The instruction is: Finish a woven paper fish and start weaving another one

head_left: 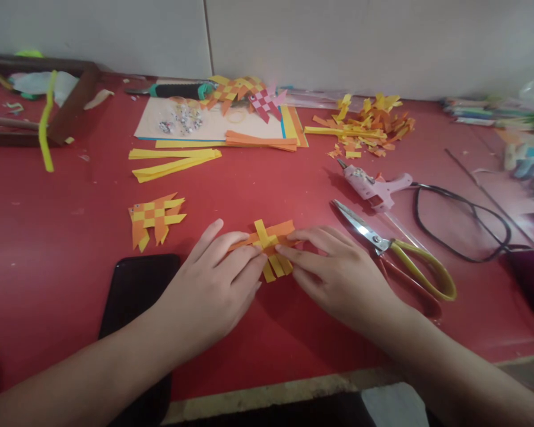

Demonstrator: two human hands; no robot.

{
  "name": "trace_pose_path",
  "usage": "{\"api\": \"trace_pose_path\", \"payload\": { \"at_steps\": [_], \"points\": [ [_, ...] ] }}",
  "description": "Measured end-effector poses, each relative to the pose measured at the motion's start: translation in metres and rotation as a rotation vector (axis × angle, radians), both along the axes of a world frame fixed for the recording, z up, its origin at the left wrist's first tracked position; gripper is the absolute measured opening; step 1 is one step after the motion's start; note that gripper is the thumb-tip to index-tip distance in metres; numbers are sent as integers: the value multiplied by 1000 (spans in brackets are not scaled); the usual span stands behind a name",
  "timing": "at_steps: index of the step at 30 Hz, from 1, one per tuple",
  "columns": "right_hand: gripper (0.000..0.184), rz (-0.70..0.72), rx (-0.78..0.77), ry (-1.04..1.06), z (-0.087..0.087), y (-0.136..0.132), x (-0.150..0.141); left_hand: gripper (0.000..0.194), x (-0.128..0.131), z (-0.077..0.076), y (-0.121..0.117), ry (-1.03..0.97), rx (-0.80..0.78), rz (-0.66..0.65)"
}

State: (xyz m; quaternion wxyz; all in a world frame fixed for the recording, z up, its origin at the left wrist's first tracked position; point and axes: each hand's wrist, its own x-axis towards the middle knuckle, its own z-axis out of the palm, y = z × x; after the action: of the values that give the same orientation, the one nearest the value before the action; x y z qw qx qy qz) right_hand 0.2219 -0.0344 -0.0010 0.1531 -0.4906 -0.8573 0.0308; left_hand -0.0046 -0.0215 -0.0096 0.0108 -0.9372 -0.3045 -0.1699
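Note:
Between my hands, low over the red tabletop, is a small weave of orange and yellow paper strips (267,242). Several yellow ends hang toward me and orange ends point sideways. My left hand (220,276) pinches its left side, with one finger raised away. At the right side, my right hand (338,267) grips the strips with fingers and thumb; its fingertips partly cover the orange ends. A finished-looking woven paper fish (155,218) in the same colours lies to the left. Beside my right hand rest the scissors (391,246) with yellow and red handles.
A black phone (137,284) lies under my left forearm. Behind the scissors sits a pink glue gun (371,187) with a looping black cord (465,207). Yellow strips (173,161), paper scraps (369,124), stacked sheets (160,118) and a wooden tray (78,98) stand farther back.

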Motion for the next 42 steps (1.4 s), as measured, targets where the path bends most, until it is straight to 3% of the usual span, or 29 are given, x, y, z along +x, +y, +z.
{"api": "trace_pose_path", "payload": {
  "at_steps": [16, 24, 31, 35, 38, 42],
  "points": [
    [26, 34, 10, 1, 0, 3, 0, 32, 1, 0, -2, 17, 36, 23],
    [27, 27, 3, 59, -3, 4, 0, 37, -4, 3, 4, -80, -97, -40],
    [25, 26, -49, 116, -2, 6, -2, 30, -4, 4, 5, -79, -71, -32],
    [25, -84, -4, 225, -5, 10, -2, 30, -3, 4, 5, -54, -53, -17],
    [20, -190, 39, 195, -8, 13, 0, 30, -2, 5, 4, -53, -54, 0],
    [21, -204, 1, 143, -9, 16, 5, 32, -2, 4, 2, -56, -74, 4]
  ]
}}
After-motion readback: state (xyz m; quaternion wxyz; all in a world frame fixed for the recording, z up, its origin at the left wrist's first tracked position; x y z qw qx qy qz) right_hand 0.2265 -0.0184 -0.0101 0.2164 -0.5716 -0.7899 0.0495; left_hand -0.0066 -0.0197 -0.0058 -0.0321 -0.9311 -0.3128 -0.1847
